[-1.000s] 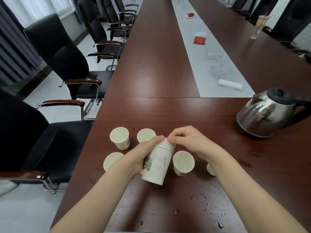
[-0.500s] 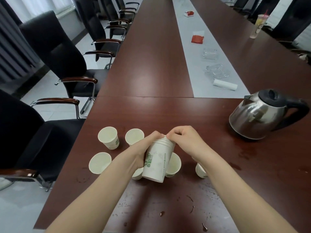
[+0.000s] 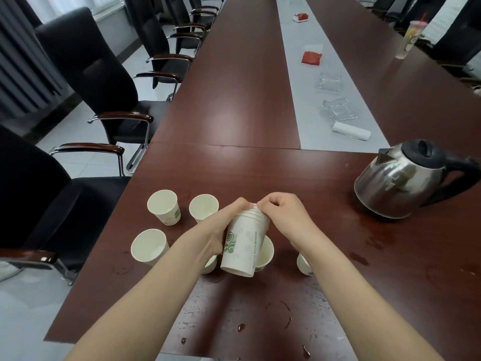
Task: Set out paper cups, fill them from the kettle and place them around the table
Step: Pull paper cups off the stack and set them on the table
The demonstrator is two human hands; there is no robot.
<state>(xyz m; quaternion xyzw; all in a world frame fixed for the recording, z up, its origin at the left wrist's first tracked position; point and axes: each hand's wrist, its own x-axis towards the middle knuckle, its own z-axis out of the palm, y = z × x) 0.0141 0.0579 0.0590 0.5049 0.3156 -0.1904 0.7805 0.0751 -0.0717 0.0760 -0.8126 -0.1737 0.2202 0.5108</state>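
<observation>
My left hand [image 3: 223,225] grips a tilted stack of white paper cups [image 3: 244,243] with a green print, held just above the table. My right hand [image 3: 283,214] pinches the rim at the stack's top end. Several single cups stand on the dark wooden table [image 3: 260,173]: one at the far left [image 3: 164,207], one behind my left hand [image 3: 203,207], one near left [image 3: 149,246], one under the stack [image 3: 265,254], and one half hidden by my right forearm [image 3: 303,264]. A steel kettle [image 3: 406,178] with a black handle stands at the right.
Black office chairs [image 3: 86,74] line the table's left side. The grey centre strip holds a white roll [image 3: 351,131], glass ashtrays [image 3: 338,109] and a red packet [image 3: 311,58]. A plastic drink cup [image 3: 411,37] stands far right. Water drops lie on the near table.
The view has shifted slightly, so cups and kettle sit a little further left in frame. Both hands stay on the stack in almost the same pose.
</observation>
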